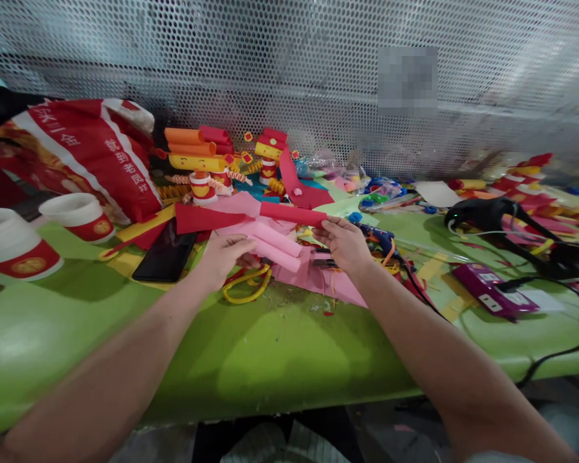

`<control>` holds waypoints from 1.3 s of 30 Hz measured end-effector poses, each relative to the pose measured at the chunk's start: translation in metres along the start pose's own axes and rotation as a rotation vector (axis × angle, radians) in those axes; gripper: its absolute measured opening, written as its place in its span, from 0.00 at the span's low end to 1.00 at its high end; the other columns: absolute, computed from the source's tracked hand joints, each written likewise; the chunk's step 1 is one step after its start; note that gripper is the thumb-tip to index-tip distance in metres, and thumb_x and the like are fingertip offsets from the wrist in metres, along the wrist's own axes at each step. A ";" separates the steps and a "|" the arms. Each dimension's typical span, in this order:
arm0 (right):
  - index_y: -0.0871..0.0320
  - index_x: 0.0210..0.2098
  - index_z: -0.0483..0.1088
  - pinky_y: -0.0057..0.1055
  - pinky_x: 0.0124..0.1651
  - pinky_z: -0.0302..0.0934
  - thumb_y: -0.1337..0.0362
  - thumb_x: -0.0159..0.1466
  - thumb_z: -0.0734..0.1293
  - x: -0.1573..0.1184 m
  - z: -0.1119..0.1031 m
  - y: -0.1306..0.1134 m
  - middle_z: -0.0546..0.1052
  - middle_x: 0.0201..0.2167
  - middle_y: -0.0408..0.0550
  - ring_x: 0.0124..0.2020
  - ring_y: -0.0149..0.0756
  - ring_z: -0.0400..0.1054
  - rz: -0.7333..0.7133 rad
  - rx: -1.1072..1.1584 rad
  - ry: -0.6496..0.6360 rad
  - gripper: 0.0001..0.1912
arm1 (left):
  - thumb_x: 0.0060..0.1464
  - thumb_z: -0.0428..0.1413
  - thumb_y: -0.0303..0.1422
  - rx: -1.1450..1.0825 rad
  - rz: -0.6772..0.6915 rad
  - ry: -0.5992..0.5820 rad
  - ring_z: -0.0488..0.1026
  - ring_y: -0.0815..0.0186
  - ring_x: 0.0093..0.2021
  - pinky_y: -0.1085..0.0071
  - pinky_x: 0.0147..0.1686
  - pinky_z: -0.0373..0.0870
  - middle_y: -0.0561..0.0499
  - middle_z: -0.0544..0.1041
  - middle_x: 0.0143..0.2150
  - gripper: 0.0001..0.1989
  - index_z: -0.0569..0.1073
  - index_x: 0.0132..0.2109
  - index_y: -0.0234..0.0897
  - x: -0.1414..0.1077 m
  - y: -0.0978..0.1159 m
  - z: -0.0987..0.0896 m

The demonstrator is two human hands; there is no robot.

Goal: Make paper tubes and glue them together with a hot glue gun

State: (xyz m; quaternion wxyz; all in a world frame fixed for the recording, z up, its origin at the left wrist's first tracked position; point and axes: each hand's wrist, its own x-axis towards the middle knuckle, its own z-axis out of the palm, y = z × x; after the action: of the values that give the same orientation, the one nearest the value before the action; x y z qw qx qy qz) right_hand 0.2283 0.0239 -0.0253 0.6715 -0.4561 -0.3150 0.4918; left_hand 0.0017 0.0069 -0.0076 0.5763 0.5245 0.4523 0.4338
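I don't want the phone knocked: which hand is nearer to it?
Left. The left hand is right of the phone; the right hand is farther right, past the pink paper.

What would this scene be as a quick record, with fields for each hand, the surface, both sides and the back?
Left hand: beside pink paper rolls; grip unclear
Right hand: holding one end of a red paper roll
Surface: green table
Left side: paper cups, black phone, red and white bag
Right side: purple power strip, black plug in it
Back: paper figures before a perforated panel
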 end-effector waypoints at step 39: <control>0.58 0.22 0.66 0.24 0.25 0.61 0.62 0.41 0.75 -0.010 0.007 0.001 0.71 0.15 0.37 0.17 0.23 0.64 0.005 -0.088 -0.091 0.15 | 0.40 0.59 0.35 0.061 -0.056 0.030 0.72 0.68 0.19 0.73 0.24 0.67 0.53 0.73 0.18 0.09 0.71 0.23 0.33 0.003 0.000 -0.002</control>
State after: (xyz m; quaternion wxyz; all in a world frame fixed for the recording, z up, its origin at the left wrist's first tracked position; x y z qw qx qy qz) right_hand 0.2185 0.0163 -0.0229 0.6345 -0.4632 -0.3652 0.4995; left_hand 0.0006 0.0106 -0.0080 0.5649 0.5226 0.4884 0.4115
